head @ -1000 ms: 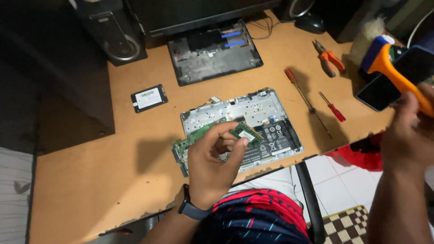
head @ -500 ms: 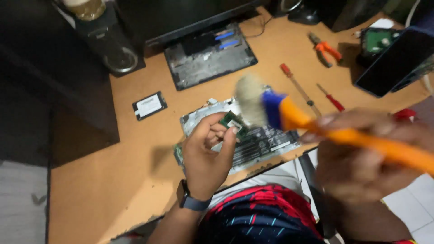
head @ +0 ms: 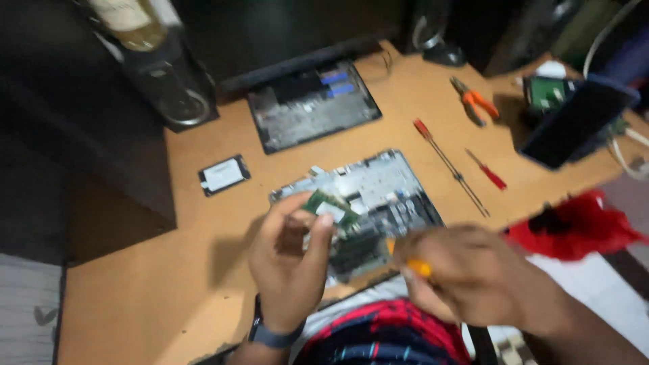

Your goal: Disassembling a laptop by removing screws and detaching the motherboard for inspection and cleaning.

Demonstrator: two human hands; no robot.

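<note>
The left hand (head: 287, 267) pinches a small green memory module (head: 330, 207) between thumb and fingertips, holding it just above the opened laptop chassis (head: 378, 189) near the desk's near edge. The right hand (head: 473, 277) is closed around an orange-handled brush (head: 419, 268), its head hidden and blurred. This looks like the cleaning step; the next stroke calls for keeping the module steady.

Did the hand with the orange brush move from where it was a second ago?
Yes. The right hand with the orange-handled brush came down from the table's far right corner, past the two red screwdrivers, to the near edge of the opened grey laptop.
</note>
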